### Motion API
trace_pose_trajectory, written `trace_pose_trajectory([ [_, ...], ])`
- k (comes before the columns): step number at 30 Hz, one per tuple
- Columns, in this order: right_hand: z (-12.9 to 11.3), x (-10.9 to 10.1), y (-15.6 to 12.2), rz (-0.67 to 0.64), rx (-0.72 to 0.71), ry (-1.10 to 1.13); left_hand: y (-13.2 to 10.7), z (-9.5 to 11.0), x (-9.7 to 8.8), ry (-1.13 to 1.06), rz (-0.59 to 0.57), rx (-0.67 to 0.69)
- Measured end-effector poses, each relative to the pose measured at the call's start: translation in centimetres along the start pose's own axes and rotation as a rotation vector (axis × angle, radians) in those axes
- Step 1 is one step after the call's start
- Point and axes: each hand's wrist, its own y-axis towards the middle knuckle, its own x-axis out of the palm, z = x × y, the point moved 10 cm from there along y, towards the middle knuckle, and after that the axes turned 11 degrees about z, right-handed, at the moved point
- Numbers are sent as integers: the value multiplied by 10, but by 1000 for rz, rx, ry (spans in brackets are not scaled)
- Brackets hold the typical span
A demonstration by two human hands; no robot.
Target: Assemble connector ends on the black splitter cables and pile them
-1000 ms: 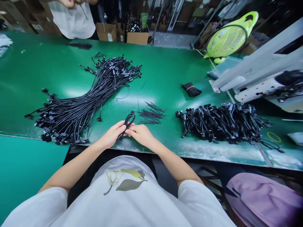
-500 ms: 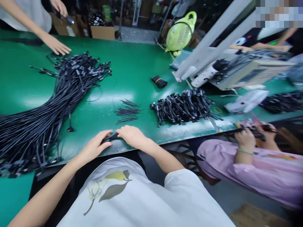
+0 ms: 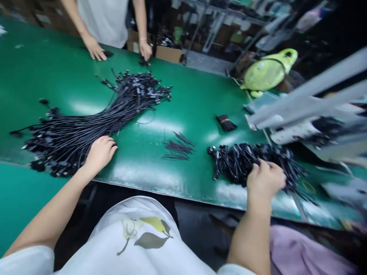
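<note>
My left hand (image 3: 100, 154) rests at the near edge of the long black cables (image 3: 100, 118), its fingers loosely bent toward the bare tabletop; I see nothing held in it. Out to the right, my right hand (image 3: 265, 177) is closed on a short tied black cable over the pile of bundled cables (image 3: 232, 162). Its fingertips are partly hidden among the bundles. Between my hands lie several thin black ties (image 3: 179, 146) on the green table (image 3: 160, 175).
A banded bunch of black ties (image 3: 226, 122) lies farther back. A green fan (image 3: 266, 74) and grey posts (image 3: 312, 91) stand to the right. Across the table are a co-worker's hands (image 3: 94, 47). A pink-clad person (image 3: 304, 252) sits close on my right.
My hands have parted from the short black cable bundle at the table edge. The left moved to the long cables, the right to the bundled pile. The view has turned left.
</note>
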Motion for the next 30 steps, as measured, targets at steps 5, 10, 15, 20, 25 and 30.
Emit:
trace_pose_trajectory([
  [5,-100,-12,-6,35,-226,318,4,-11,-29,-98,90,-132],
  [10,-257,18,-52,-423,-615,630,37,-62,-53,91,123,-162],
  [15,-362,23,-113,-742,-916,686,65,-115,-32,121,-199,-122],
  [20,-417,50,-87,-949,-556,978,64,-106,-80,193,22,-21],
  [25,-473,119,-22,-925,-88,997,32,-74,-67,110,6,64],
  [30,-532,142,-4,-979,-32,979,12,-70,-47,-107,-73,58],
])
